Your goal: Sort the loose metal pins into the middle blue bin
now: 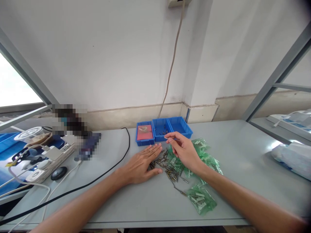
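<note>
My left hand (143, 163) lies flat on the grey table, fingers stretched out, at the left edge of a heap of small metal pins (171, 174). Above the heap, my right hand (183, 149) pinches one slim metal pin (166, 138) between thumb and fingers; its far end is hidden by the hand. Green plastic bags (213, 163) with metal pieces and white slips lie under and beside my right forearm. Another green bag (201, 199) sits closer to the table's front edge. Behind my hands, a blue bin (160, 121) holds several small metal pieces.
A left blue bin (145, 142) contains a red sheet with a clear packet; a right blue bin (188, 131) stands beside the middle one. A black cable (107, 171) crosses the table at left, near a black mouse (59, 173) and a crowded power strip (46, 166).
</note>
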{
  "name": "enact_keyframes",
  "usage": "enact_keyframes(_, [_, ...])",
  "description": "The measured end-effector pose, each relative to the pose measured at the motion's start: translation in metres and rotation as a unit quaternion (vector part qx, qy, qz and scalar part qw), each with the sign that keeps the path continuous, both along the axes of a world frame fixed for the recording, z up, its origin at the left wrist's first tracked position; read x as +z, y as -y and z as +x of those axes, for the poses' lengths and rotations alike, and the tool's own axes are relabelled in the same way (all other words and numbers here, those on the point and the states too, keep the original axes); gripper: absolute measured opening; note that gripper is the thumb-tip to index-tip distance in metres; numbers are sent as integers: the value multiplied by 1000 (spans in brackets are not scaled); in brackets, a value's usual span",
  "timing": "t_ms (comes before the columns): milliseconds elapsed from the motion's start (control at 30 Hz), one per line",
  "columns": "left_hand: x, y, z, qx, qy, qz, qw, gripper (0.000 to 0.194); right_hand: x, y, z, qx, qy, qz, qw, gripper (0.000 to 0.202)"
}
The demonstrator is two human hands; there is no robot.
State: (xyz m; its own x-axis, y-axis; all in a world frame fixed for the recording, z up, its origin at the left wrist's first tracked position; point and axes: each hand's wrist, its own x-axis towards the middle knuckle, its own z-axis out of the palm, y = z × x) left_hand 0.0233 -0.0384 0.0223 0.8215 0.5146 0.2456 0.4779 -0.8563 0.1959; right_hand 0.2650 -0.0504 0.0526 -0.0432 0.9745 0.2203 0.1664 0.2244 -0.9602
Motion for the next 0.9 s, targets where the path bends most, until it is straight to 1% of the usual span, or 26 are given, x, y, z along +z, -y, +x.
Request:
enact_keyframes(267, [0, -1, 2, 18, 11, 24, 999, 79, 0, 0, 0, 1, -2, -1, 1000, 32])
enact_keyframes(433, [2, 0, 2, 18, 10, 48, 999, 76, 0, 1, 0, 2, 2, -3, 1000, 31])
enact_keyframes(567, [3, -1, 2, 15, 23, 80, 996, 71, 0, 0, 0, 0, 4, 0, 1000, 32])
enact_keyframes(633, [3, -1, 2, 13, 57, 109, 992, 68, -1, 0, 0, 1, 2, 1, 1000, 32])
enact_keyframes(700, [3, -2, 1, 6, 110, 144, 983, 58, -2, 0, 0, 2, -2, 0, 1000, 32])
enact_keyframes(800, [3, -3, -1, 0, 178, 181, 967, 32, -2, 0, 0, 3, -11, -1, 1000, 29])
enact_keyframes(900, [4, -4, -3, 9, 207, 195, 959, 23, -3, 0, 0, 6, -15, -3, 1000, 28])
